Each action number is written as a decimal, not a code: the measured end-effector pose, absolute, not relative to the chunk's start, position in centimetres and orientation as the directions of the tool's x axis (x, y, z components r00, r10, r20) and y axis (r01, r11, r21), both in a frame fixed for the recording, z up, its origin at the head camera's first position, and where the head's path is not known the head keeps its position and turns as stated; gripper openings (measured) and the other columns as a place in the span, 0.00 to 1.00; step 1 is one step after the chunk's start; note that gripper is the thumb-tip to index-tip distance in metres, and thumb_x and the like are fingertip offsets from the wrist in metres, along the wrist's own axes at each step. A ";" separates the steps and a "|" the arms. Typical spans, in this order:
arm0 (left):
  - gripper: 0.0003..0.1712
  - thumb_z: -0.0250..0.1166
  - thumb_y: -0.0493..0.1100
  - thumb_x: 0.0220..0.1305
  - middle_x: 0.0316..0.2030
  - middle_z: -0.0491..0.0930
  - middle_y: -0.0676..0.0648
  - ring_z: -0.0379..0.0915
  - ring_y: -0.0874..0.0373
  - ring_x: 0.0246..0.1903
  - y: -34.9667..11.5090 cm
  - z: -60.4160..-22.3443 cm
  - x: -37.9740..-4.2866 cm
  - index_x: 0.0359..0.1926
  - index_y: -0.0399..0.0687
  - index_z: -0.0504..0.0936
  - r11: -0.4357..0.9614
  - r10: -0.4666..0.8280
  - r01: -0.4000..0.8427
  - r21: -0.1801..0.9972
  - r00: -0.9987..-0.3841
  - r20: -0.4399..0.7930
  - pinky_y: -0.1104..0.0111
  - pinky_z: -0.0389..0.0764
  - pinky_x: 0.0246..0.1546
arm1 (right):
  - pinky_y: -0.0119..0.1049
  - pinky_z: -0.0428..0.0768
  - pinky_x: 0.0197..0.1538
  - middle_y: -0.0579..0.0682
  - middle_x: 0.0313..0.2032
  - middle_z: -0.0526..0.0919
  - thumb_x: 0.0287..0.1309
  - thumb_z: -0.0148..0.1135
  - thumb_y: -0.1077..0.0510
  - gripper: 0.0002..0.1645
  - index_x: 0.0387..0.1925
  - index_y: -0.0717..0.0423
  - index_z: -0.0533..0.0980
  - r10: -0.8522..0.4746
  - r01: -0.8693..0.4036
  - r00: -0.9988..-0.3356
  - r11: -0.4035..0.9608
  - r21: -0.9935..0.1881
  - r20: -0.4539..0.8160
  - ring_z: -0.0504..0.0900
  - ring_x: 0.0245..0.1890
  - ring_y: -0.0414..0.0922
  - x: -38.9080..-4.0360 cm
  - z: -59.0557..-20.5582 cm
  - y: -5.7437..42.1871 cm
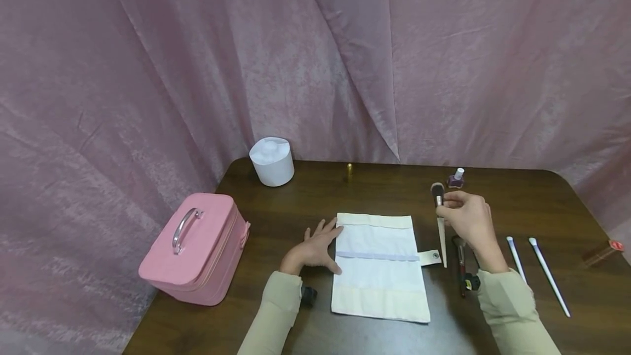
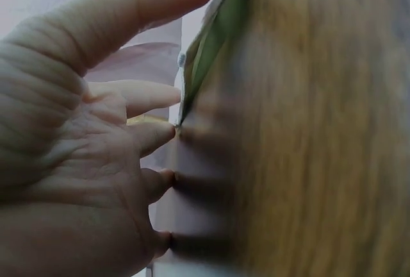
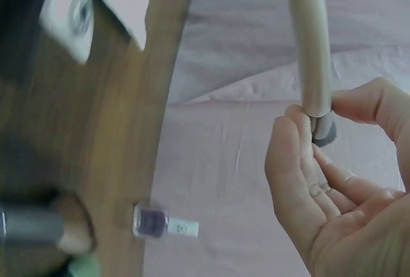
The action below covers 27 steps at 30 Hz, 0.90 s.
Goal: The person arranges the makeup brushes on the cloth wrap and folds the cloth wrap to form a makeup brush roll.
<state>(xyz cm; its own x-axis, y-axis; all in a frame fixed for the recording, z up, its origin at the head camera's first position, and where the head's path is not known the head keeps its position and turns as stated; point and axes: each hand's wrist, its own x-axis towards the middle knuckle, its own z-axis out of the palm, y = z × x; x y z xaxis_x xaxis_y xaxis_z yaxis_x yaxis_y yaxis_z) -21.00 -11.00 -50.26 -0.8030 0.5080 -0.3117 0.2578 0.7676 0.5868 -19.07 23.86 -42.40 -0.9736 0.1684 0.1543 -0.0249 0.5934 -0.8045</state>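
A makeup brush [image 1: 441, 240] with a pale handle and dark bristles is pinched between the thumb and fingers of my right hand [image 1: 470, 221]. In the right wrist view the brush handle [image 3: 311, 46] rises from the fingertips. The brush stands to the right of a white cloth brush roll [image 1: 379, 275], laid flat with a snap strap [image 1: 430, 257] at its right side. My left hand [image 1: 315, 248] has its fingers spread, and its fingertips and thumb touch the roll's left edge. In the left wrist view the roll's edge [image 2: 205, 52] lifts slightly off the table.
Another brush [image 1: 461, 262] lies below my right hand. Two white-handled brushes [image 1: 549, 277] [image 1: 516, 259] lie farther right, near a brown tube [image 1: 601, 253]. Nail polish [image 1: 455, 178], a gold tube [image 1: 349, 171] and a white roll [image 1: 273, 163] stand at the back. A pink case [image 1: 197, 251] is left.
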 end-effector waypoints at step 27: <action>0.63 0.82 0.47 0.49 0.81 0.39 0.47 0.25 0.43 0.78 -11.5 -49.9 -21.2 0.80 0.49 0.55 0.727 0.540 0.244 0.642 -0.781 -0.314 0.38 0.30 0.71 | 0.33 0.84 0.28 0.44 0.28 0.79 0.57 0.62 0.73 0.19 0.50 0.79 0.73 0.158 -0.048 -0.986 0.064 -0.997 0.058 0.82 0.25 0.36 -21.5 -42.5 18.5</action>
